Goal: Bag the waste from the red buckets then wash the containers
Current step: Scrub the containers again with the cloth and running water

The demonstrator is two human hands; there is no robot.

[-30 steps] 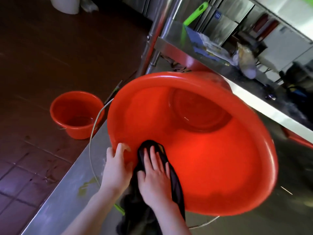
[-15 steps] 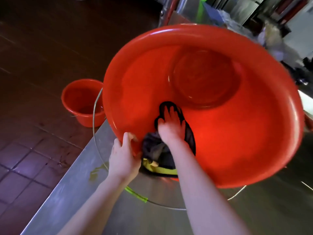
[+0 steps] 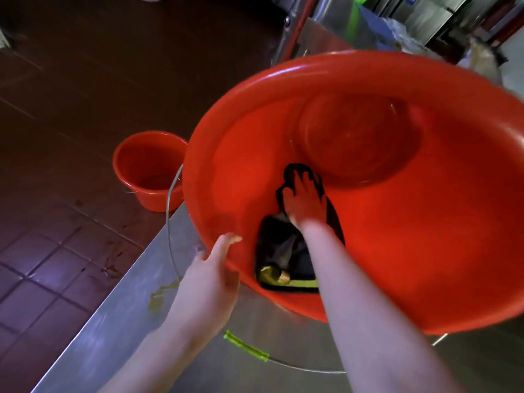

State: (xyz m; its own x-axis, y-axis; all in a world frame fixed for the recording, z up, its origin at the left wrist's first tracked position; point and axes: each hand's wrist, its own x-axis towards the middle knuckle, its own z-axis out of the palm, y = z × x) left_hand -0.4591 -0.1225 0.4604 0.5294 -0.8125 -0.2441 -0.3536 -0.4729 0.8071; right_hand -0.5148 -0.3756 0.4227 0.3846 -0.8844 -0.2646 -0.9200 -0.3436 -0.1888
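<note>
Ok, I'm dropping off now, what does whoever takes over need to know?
The big red bucket lies tipped on the steel counter; left hand holds its near rim.
Right hand, fingers flat, presses a dark cloth on its inner wall.
The small red bucket stands on the floor.
No waste visible in either; no bag in view.
Left: finish wiping, then wash the small bucket.

A large red bucket (image 3: pixel 397 251) is tipped on its side on the steel desk (image 3: pixel 113 336), its mouth facing the camera. A dark cloth (image 3: pixel 279 251) with yellow-green trim is spread against its lower inner wall. A smaller red bucket (image 3: pixel 147 197) is set upright on the floor to its left.
</note>
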